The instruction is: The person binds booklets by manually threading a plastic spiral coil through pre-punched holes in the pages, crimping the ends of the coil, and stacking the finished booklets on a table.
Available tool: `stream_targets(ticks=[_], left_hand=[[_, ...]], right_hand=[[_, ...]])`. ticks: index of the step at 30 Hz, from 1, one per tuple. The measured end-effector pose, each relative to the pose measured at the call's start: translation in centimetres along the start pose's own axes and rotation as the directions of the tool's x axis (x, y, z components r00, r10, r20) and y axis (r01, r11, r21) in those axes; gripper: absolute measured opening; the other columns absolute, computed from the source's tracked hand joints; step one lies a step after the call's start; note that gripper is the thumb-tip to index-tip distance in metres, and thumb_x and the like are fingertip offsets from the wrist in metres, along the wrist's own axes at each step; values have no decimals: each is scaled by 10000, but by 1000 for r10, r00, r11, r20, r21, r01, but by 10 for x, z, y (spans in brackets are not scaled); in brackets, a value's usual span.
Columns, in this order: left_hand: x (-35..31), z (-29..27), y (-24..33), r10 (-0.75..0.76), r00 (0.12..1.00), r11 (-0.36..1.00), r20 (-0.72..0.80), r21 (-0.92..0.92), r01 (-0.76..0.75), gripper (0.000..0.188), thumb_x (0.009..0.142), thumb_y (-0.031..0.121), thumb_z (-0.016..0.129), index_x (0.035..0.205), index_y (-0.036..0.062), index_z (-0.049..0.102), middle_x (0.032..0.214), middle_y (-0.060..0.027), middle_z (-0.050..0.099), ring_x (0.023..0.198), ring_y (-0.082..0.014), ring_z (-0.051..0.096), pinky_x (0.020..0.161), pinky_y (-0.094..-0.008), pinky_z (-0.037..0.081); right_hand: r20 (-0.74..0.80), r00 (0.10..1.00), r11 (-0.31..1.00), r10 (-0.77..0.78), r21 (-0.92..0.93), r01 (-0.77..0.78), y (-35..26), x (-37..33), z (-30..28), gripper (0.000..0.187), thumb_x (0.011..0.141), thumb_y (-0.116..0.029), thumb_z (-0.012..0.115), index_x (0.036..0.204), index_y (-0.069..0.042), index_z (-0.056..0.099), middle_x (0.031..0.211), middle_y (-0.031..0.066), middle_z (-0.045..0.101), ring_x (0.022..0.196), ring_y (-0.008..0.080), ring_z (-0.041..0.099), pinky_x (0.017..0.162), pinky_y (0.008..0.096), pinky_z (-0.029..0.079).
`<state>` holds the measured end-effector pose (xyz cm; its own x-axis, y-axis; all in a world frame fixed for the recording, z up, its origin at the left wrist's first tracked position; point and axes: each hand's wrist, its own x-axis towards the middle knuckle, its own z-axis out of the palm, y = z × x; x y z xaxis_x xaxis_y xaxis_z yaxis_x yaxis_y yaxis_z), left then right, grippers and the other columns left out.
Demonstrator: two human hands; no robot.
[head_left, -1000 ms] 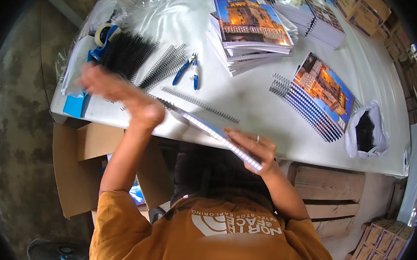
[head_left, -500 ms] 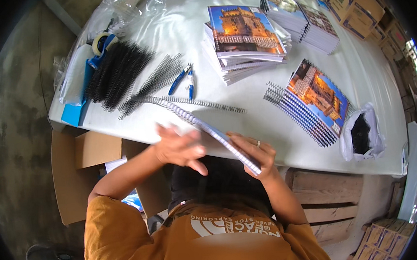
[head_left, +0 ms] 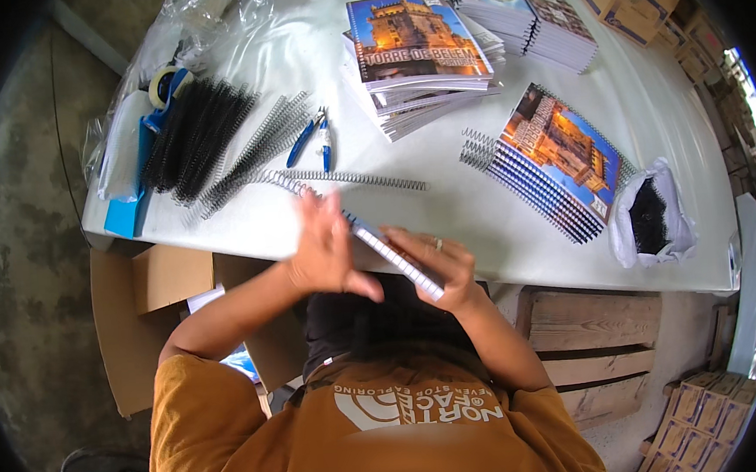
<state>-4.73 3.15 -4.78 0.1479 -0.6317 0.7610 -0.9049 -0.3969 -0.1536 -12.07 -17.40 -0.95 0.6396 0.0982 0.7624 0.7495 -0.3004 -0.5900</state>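
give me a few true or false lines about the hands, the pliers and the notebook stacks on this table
1. Both hands are on a notebook at the near table edge. True: the left hand lies over it and the right hand steadies the notebook from the side.
2. The blue-handled pliers are in the right hand. False: they lie on the white table, apart from both hands.
3. A loose wire spiral lies on the table just beyond the hands. True.
4. The fanned row of bound notebooks sits left of the black binding combs. False: it is to the right, near a white bag.
5. The stack of notebooks shows a green cover. False: blue with an orange-lit tower.
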Motion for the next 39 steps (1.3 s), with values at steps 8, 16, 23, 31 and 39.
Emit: stream_targets(ticks=[8, 16, 23, 31, 39], left_hand=[[39, -6, 5, -148, 985, 989, -88, -19, 147, 1124, 699, 813, 367, 1351, -94, 246, 1420, -334, 111, 1328, -489, 63, 1053, -562, -24], [117, -31, -13, -1, 999, 990, -45, -142, -5, 347, 745, 455, 643, 697, 116, 590, 649, -2, 540, 568, -181, 513, 516, -281, 359], [96, -7, -7, -180, 975, 984, -132, -11, 180, 999, 693, 770, 424, 1235, -60, 294, 1279, -262, 283, 1206, -395, 241, 930, -520, 298], [98, -6, 3, -175, 893, 981, -414, -155, 120, 1150, 651, 849, 361, 1394, -12, 181, 1430, -302, 116, 1318, -457, 143, 1037, -608, 35], [56, 10, 4, 19, 963, 982, -268, -177, -69, 1173, 680, 830, 363, 1409, -37, 61, 1450, -289, 39, 1337, -449, 57, 1045, -600, 21]], right_hand=[[27, 999, 999, 36, 13, -36, 1, -5, -1, 406, 729, 14, 648, 1129, 7, 580, 1024, 151, 643, 884, 266, 652, 740, 330, 528], [78, 904, 815, 419, 406, -413, 6, -4, 0, 306, 843, -26, 572, 1147, 0, 574, 1095, 146, 626, 992, 190, 610, 813, 268, 474], [18, 993, 986, 117, 115, -118, 7, -3, -11, 491, 709, 136, 524, 1177, -8, 562, 1155, 153, 593, 1017, 276, 606, 849, 330, 496], [62, 997, 998, -55, 31, 53, 0, -1, -5, 402, 745, 73, 596, 1143, 24, 567, 1128, 164, 605, 1005, 280, 614, 838, 344, 504], [62, 997, 997, 36, 64, -40, 5, -8, -2, 456, 751, 23, 625, 1197, 11, 532, 1148, 155, 598, 1001, 272, 615, 846, 319, 493]])
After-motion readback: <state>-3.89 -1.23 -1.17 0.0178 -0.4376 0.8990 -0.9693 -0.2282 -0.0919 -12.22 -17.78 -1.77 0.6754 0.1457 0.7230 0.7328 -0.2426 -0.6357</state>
